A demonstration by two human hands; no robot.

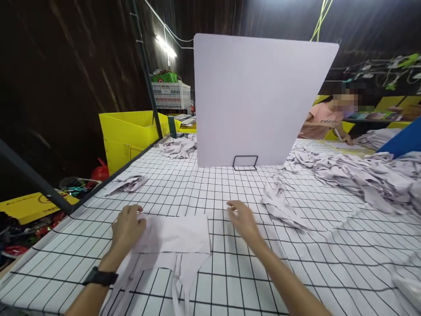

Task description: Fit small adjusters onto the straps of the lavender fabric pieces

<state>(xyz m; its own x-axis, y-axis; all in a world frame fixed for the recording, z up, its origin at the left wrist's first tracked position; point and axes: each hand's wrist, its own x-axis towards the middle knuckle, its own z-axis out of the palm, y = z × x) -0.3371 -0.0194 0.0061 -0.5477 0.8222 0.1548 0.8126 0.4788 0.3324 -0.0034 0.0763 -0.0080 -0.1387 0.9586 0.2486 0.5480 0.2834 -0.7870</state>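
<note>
A pale lilac strappy top [177,237] lies spread on the grid-patterned tablecloth in front of me. Its straight edge faces away, and its thin straps trail toward me. My left hand [128,228] is at the top's far left corner, fingers loosely curled with the thumb apart; no grip on the fabric shows. To the right of the top, my right hand [243,221] is over the cloth, holding nothing, with its fingers bent and apart. Beyond it lies a crumpled lilac garment [281,204].
A large white board [256,101] stands on a black wire stand [245,163]. Heaps of lilac garments [371,175] cover the right side, with smaller ones [128,183] at left. Yellow bins [125,131] flank the table's left edge. A co-worker [325,116] is at the far right.
</note>
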